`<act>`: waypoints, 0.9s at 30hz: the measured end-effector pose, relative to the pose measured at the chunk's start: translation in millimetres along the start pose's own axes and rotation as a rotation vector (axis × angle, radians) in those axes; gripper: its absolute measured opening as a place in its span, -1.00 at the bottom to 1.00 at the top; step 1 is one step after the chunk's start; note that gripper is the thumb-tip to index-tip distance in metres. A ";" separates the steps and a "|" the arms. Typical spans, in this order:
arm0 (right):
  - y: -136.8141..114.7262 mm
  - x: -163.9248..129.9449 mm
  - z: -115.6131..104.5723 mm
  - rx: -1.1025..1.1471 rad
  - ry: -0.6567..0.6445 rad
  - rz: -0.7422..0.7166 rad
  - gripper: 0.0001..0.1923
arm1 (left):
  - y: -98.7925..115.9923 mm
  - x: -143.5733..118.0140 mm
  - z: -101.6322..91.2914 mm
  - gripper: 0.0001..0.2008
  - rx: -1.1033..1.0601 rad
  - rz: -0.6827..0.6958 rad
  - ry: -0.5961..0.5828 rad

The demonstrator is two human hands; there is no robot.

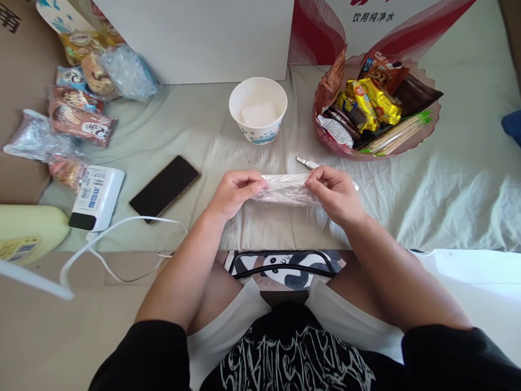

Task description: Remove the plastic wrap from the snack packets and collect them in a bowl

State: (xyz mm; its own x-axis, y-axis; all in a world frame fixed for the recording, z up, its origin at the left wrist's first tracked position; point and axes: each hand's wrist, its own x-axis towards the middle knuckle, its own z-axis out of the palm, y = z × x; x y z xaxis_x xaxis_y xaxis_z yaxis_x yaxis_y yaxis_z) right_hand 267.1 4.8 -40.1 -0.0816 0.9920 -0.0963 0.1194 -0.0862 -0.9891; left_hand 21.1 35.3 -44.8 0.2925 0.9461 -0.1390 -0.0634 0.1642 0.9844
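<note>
A crumpled clear plastic wrapper (283, 190) is stretched sideways between my two hands, low over the cloth. My left hand (240, 190) pinches its left end between thumb and fingers. At the other end my right hand (331, 193) grips it the same way. Whether anything lies inside the wrapper I cannot tell. Just behind my right hand lies a small metal tool with a flat handle (306, 162), partly hidden by that hand. Beyond the wrapper stands a white paper tub (260, 133) with a blue print and something whitish inside.
A pink scalloped bowl (421, 138) of wrapped snacks stands back right. To the left lie a phone (165, 187), a white power bank (100, 195) with a cable (122, 221), and several snack packs (83, 117). White and red boxes (203, 43) stand behind.
</note>
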 end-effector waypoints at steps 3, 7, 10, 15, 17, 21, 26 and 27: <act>-0.5 0.5 4.2 0.114 0.015 0.042 -0.49 | -3.4 -0.6 -0.2 -0.78 -0.019 0.014 -0.003; 4.3 5.1 6.3 0.267 0.067 0.029 -0.26 | -4.8 1.2 1.0 -0.68 -0.077 -0.027 0.022; 6.9 8.4 3.5 0.314 0.150 -0.005 -0.28 | -4.3 4.0 1.9 -0.63 -0.118 -0.003 0.073; 6.3 6.1 2.4 0.380 0.111 0.040 -0.31 | -6.0 6.5 1.6 -0.66 -0.157 0.029 0.095; 7.5 3.9 4.9 0.385 0.050 0.083 -0.40 | -9.2 7.7 -0.2 -0.67 -0.134 0.053 0.100; 8.9 1.1 8.0 0.149 0.145 0.005 -0.68 | -18.3 10.6 -3.1 -0.69 0.052 0.287 0.337; 1.7 -5.7 13.9 -0.340 0.363 -0.349 -0.90 | -28.3 4.0 15.4 -0.86 0.344 0.549 0.382; 0.7 -7.8 17.0 -0.397 0.328 -0.443 -0.91 | -30.1 1.4 21.8 -0.76 0.349 0.536 0.284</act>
State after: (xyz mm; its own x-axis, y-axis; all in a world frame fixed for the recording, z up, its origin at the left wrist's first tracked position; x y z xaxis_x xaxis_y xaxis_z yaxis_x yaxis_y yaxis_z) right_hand 251.0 -4.7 -42.0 0.0905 0.9076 0.4099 0.5036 0.3134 -0.8051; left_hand 44.2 25.6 -72.3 0.0426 0.9158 0.3994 0.1947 -0.3997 0.8957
